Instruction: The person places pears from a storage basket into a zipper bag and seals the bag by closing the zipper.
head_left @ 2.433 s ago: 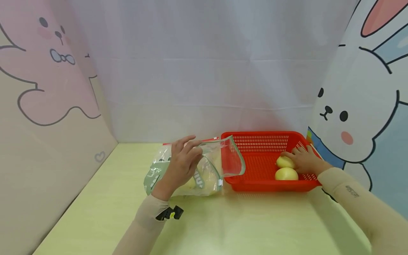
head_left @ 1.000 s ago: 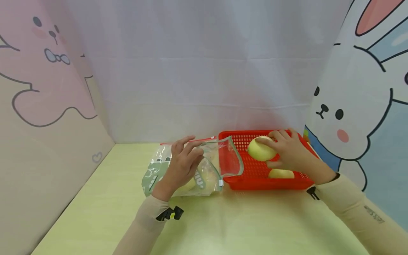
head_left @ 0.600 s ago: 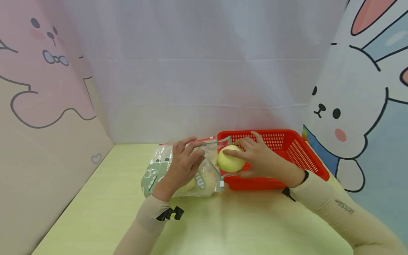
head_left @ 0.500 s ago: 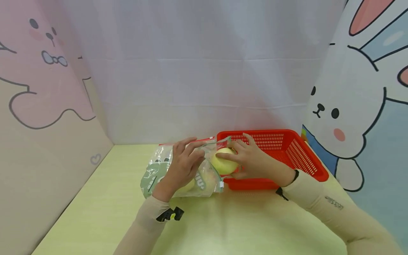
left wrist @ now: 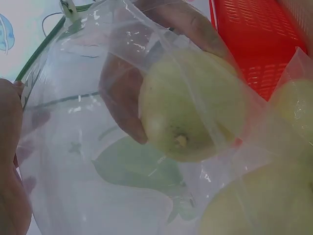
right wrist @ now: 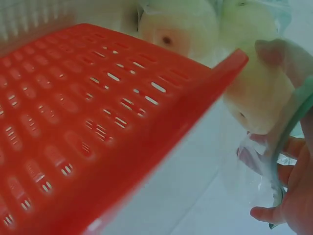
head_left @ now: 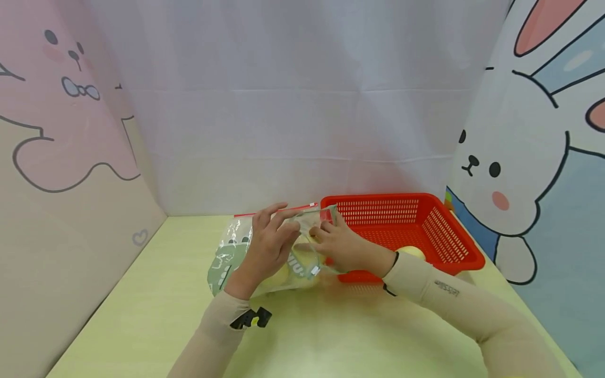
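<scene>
A clear zip bag [head_left: 221, 265] with a green print lies on the table, several pale fruits [left wrist: 259, 205] inside it. My left hand [head_left: 269, 247] pinches the rim of its mouth, thumb on one side and fingertips behind, as the left wrist view shows. Through the mouth reaches my right hand [head_left: 347, 251]. Its thumb and fingers grip a round, pale yellow-green fruit [left wrist: 195, 107] with a short stem stub. In the left wrist view this fruit is behind the clear film, above the other fruits; in the head view the hand mostly hides it.
Right of the bag stands a red perforated basket [head_left: 387, 197], close to the bag's mouth. One pale yellow fruit [head_left: 412, 252] sits in it, partly covered by my right sleeve. A white curtain [head_left: 302, 126] hangs behind the pale green table [head_left: 340, 336].
My right hand has lifted a fruit from the basket and carried it left into the bag's mouth. The left hand has stayed at the bag, and the mouth's edge now lies about the right hand.
</scene>
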`<state>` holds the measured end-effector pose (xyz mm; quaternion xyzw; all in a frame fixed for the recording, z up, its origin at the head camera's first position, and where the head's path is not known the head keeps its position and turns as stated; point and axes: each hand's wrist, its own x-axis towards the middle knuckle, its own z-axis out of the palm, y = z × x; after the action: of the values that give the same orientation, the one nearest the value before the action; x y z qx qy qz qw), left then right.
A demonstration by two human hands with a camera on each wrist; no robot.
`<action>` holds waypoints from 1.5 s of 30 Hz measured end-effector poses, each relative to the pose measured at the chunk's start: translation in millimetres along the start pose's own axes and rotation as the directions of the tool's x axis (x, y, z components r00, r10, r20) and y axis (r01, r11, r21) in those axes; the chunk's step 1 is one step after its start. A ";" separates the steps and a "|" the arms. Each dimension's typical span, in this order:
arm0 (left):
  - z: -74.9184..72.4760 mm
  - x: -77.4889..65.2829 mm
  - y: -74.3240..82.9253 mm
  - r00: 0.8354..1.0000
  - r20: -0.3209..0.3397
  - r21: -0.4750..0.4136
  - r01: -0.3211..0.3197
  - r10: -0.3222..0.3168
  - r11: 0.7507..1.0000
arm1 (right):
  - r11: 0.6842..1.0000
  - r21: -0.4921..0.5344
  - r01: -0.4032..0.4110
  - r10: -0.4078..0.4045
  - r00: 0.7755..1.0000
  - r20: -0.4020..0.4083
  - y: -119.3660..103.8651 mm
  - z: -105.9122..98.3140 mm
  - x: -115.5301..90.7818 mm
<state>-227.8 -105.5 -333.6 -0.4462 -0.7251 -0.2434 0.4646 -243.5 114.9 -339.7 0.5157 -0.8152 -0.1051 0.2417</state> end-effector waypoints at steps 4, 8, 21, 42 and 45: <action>-0.3 0.1 -0.9 1.000 -0.021 0.004 -0.012 0.012 1.000 | 1.000 -0.019 -0.008 0.008 1.000 0.014 -2.1 5.1 3.6; -0.8 0.4 -1.3 1.000 -0.029 0.010 -0.011 0.011 1.000 | 1.000 -0.014 -0.012 0.013 0.999 0.048 -1.6 6.4 5.1; -2.8 0.5 -3.9 1.000 -0.014 0.003 0.005 -0.005 1.000 | 0.996 0.085 -0.012 0.015 0.999 -0.041 22.2 -8.6 -16.9; -1.4 0.2 -5.6 1.000 -0.005 -0.009 0.009 -0.009 1.000 | 0.970 0.073 -0.232 0.202 0.936 0.289 87.3 -3.5 -139.7; -1.4 -0.2 -5.8 1.000 -0.005 -0.008 0.009 -0.009 1.000 | 0.941 0.115 -0.317 0.251 0.888 0.386 93.9 2.2 -154.5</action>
<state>-232.2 -109.5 -332.8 -0.4440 -0.7251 -0.2494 0.4636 -264.5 294.4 -346.3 0.3810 -0.9187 -0.0905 0.0524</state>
